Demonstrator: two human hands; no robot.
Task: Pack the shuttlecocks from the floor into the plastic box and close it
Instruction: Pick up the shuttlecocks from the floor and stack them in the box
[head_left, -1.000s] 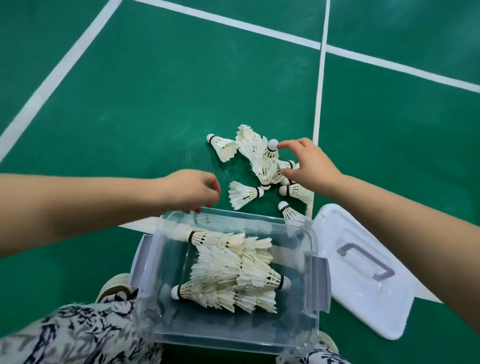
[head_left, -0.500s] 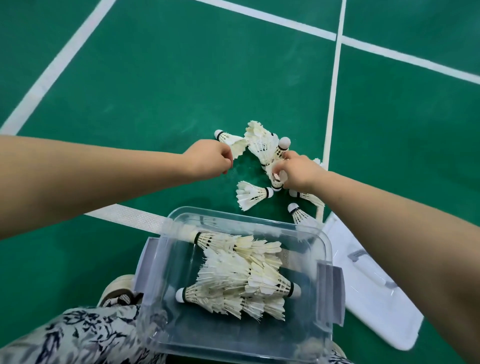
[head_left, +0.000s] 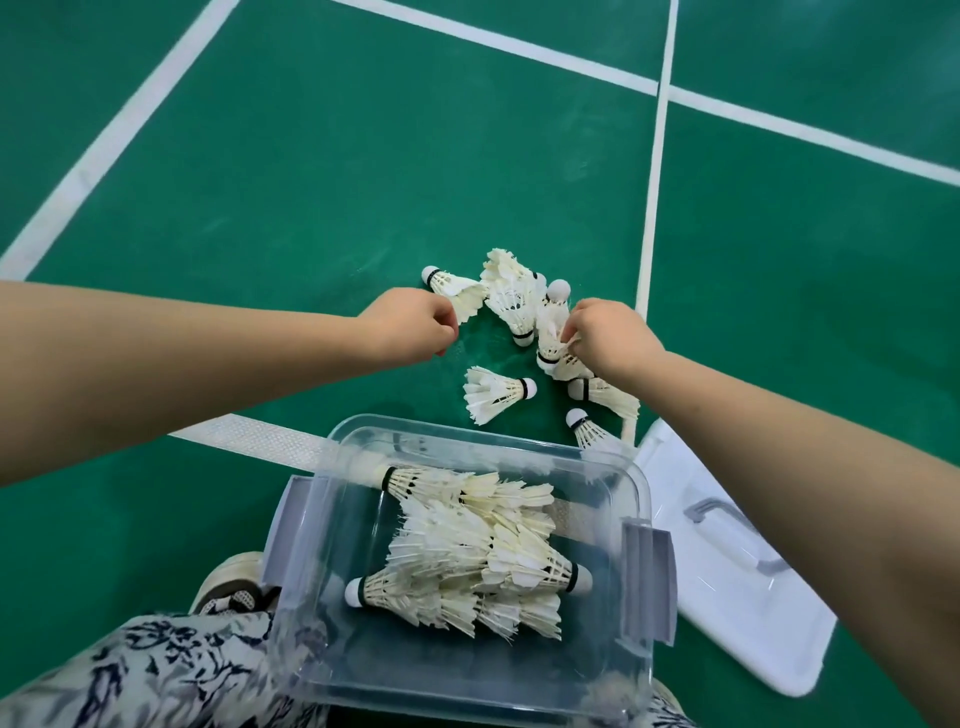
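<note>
Head view: my right hand pinches the feathers of the middle shuttlecock in the pile on the floor, and my knuckles hide part of its skirt. My left hand curls against the feathers of the leftmost shuttlecock; I cannot tell whether it grips. The plastic box by my knees holds packed shuttlecocks. My forearm crosses the lid.

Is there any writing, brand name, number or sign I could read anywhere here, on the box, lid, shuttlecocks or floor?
No text can be read anywhere.
Clear plastic box: no label shows.
White plastic lid with a grey handle: blank.
White feather shuttlecocks: black bands by the cork, any print too small to read.
Green court floor: only white lines, no lettering.
</note>
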